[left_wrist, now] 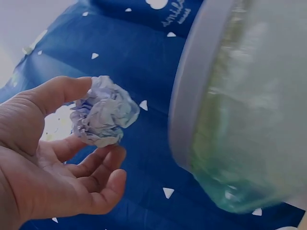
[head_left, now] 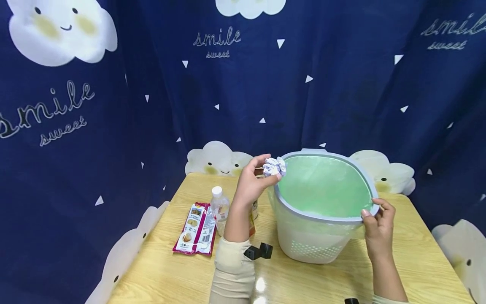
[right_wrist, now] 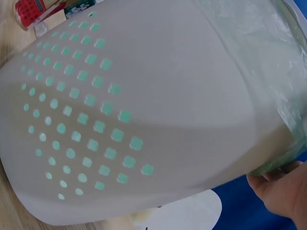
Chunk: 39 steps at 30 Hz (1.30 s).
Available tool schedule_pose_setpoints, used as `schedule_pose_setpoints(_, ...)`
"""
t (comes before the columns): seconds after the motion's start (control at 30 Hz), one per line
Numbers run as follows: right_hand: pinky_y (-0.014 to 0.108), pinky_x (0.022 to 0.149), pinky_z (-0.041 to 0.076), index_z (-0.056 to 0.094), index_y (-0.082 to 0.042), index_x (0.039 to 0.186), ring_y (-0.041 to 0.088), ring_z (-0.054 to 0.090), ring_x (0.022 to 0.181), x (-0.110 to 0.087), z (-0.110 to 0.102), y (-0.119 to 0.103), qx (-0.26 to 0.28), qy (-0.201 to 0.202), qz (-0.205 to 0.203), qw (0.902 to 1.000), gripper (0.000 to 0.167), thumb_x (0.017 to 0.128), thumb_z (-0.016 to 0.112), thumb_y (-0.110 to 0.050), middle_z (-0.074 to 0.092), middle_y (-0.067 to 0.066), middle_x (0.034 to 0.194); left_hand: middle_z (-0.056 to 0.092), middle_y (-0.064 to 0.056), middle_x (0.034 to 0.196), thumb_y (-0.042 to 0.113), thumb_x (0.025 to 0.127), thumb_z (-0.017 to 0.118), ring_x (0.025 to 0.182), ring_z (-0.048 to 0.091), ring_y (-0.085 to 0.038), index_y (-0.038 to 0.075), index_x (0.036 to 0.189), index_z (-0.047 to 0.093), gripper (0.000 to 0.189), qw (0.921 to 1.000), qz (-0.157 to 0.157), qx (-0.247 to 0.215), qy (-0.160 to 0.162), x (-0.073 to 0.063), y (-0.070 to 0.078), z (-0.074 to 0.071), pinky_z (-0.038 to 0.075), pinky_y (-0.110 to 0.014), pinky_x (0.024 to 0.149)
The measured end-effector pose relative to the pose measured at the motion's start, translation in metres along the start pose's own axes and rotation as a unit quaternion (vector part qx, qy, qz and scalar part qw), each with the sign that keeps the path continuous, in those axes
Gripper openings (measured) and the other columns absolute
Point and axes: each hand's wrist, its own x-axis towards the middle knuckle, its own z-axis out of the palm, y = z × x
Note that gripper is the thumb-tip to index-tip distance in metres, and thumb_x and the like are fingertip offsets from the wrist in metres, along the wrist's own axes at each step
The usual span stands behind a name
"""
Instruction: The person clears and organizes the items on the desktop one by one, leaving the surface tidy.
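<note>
Head view: the left hand [head_left: 252, 185] pinches crumpled paper [head_left: 275, 167] just left of the white bin [head_left: 309, 234]; the right hand [head_left: 380, 230] grips its rim [head_left: 322, 218] at right. "smile sweet" repeats across the far blue curtain [head_left: 243, 97]; the left packet's [head_left: 195, 230] smaller print is unreadable.

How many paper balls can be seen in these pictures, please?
1: the paper ball held in the left hand, near the bin. Others may be hidden inside.
</note>
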Motion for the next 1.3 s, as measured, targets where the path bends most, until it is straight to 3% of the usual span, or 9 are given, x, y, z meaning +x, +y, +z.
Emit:
schedule_pose_setpoints(0.33, 0.013, 0.073, 0.044, 0.041, -0.008, 0.126, 0.02, 0.047, 0.1, -0.005, 0.005, 0.005, -0.017, 0.012, -0.005, 0.9998, 0.043, 0.084, 0.048, 0.003, 0.042, 0.017, 0.116, 0.057, -0.008, 0.111, 0.001, 0.072, 0.076, 0.091, 0.054, -0.022, 0.009, 0.125, 0.057, 0.057, 0.9978, -0.032, 0.034, -0.047, 0.028, 0.012, 0.001, 0.047, -0.026, 0.071)
schedule_pose_setpoints(0.73, 0.014, 0.071, 0.043, 0.04, -0.009, 0.124, 0.019, 0.045, 0.095, -0.005, 0.006, 0.0, -0.014, -0.013, 0.003, 0.9998, 0.043, 0.084, 0.046, 0.005, 0.041, 0.015, 0.113, 0.062, -0.012, 0.098, -0.008, 0.069, 0.076, 0.083, 0.058, -0.019, 0.007, 0.122, 0.059, 0.058, 0.9881, -0.095, 0.001, -0.121, 0.063, 0.02, 0.011, 0.048, -0.03, 0.075)
schedule_pose_setpoints(1.0, 0.014, 0.073, 0.043, 0.04, -0.01, 0.124, 0.02, 0.045, 0.098, -0.009, 0.004, 0.0, -0.021, -0.01, 0.017, 0.9996, 0.043, 0.084, 0.045, 0.004, 0.041, 0.016, 0.114, 0.063, -0.01, 0.097, -0.006, 0.069, 0.077, 0.083, 0.058, -0.016, 0.006, 0.118, 0.062, 0.053, 0.974, -0.156, 0.008, -0.164, 0.077, 0.018, 0.023, 0.047, -0.034, 0.078)
schedule_pose_setpoints(1.3, 0.014, 0.072, 0.043, 0.042, -0.009, 0.123, 0.019, 0.046, 0.095, -0.007, 0.006, 0.0, -0.011, -0.009, 0.004, 0.9999, 0.042, 0.084, 0.045, 0.005, 0.042, 0.015, 0.112, 0.062, -0.009, 0.095, -0.008, 0.066, 0.079, 0.078, 0.059, -0.017, 0.009, 0.107, 0.064, 0.047, 0.9473, -0.218, 0.021, -0.234, 0.097, 0.018, 0.033, 0.045, -0.038, 0.083)
